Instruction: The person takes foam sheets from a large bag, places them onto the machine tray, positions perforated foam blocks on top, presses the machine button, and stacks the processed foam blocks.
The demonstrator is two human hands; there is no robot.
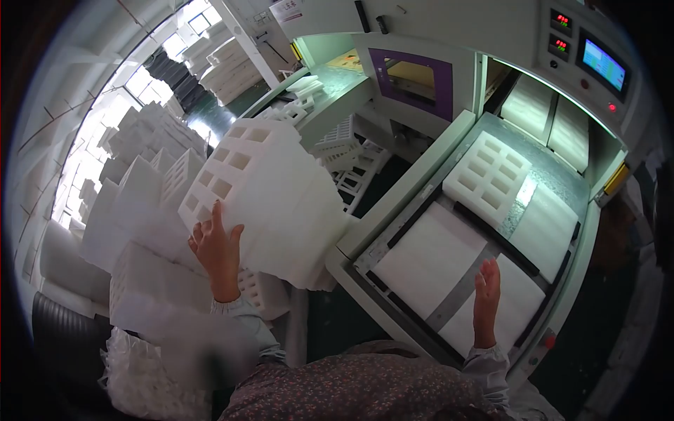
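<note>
My left hand has its fingers spread, the index fingertip at the edge of a tall stack of white foam sheets. Rows of square holes show in the stack's upper face. Whether the hand presses on the stack or hovers, I cannot tell. My right hand is seen from its side, fingers stretched out, above a plain white foam sheet on the machine bed. Nothing shows in it. Another plain sheet lies beside it, and a foam piece with square holes lies farther back.
More foam stacks crowd the left side. Dark bars divide the bed. The machine's control panel is at upper right, a red button at the bed's front corner. Foam frames lie between the machine sections.
</note>
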